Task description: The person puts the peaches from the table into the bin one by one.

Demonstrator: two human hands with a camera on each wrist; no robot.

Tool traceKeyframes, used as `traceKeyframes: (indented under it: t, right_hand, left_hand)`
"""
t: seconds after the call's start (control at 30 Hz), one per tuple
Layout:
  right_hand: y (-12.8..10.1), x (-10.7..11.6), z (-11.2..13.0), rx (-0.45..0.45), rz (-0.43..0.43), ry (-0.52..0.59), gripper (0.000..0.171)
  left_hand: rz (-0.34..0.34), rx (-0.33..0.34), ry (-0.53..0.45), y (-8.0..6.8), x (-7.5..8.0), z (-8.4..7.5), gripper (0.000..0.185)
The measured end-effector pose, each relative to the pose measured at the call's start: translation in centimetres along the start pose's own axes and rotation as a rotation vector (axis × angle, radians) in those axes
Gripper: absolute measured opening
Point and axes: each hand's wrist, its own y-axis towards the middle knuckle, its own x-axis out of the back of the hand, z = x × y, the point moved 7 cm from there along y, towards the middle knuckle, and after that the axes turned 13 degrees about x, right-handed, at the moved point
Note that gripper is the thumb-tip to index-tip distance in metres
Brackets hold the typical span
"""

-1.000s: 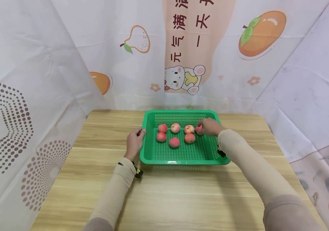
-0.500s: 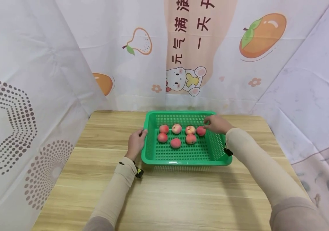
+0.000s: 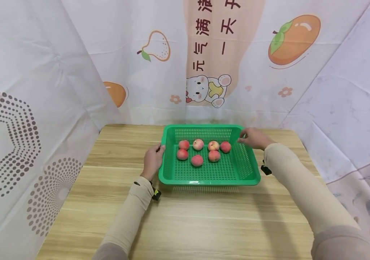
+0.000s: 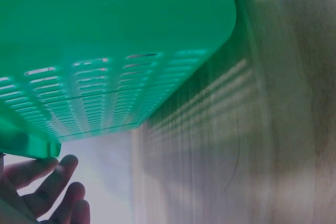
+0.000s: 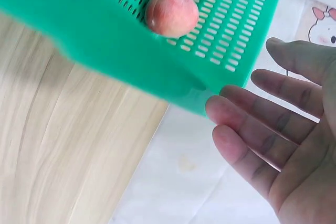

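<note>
A green plastic basket (image 3: 209,182) with slotted walls stands on the table, several red-and-yellow peaches (image 3: 197,160) lying in its bottom. My left hand (image 3: 152,159) grips its left rim, thumb on top. In the left wrist view the fingers (image 4: 52,184) are bent under the rim's outer edge. Over the basket's far right corner hovers my right hand (image 3: 255,138), holding nothing. The right wrist view shows its fingers (image 5: 262,124) spread and relaxed near the green rim. Closest to that hand is the rightmost peach (image 3: 225,147), in the back row.
The wood-grain table (image 3: 185,224) extends in front of the basket and to both sides. Behind it hangs a white printed curtain (image 3: 159,83), near the basket's back rim. More patterned cloth (image 3: 344,108) closes off the right side.
My right hand has let go of the rightmost peach and moved up and right to the basket's corner. That peach now lies beside the others. The left hand stays at the rim.
</note>
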Motion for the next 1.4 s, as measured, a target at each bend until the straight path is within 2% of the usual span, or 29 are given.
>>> traceKeyframes:
  t: [0.3,0.43,0.9,1.4]
  right_hand:
    - [-1.6,1.1,-1.1,-0.039,-0.019,-0.012,0.028]
    - [-2.2,1.2,-1.7,-0.076,-0.003,-0.003,0.03]
    - [-3.7,1.2,-4.1,-0.105,-0.011,-0.048,0.029]
    - [-5.6,1.6,-6.5,-0.208,0.054,-0.046,0.039]
  left_hand:
    - [0.001,-0.018,-0.018,0.1,0.1,-0.2,0.047]
    - [-0.003,-0.005,-0.02,0.1,0.1,0.0,0.048]
    - [-0.026,-0.006,-0.036,0.1,0.2,0.0,0.047]
    - [-0.01,0.032,-0.042,0.0,0.2,0.3,0.048]
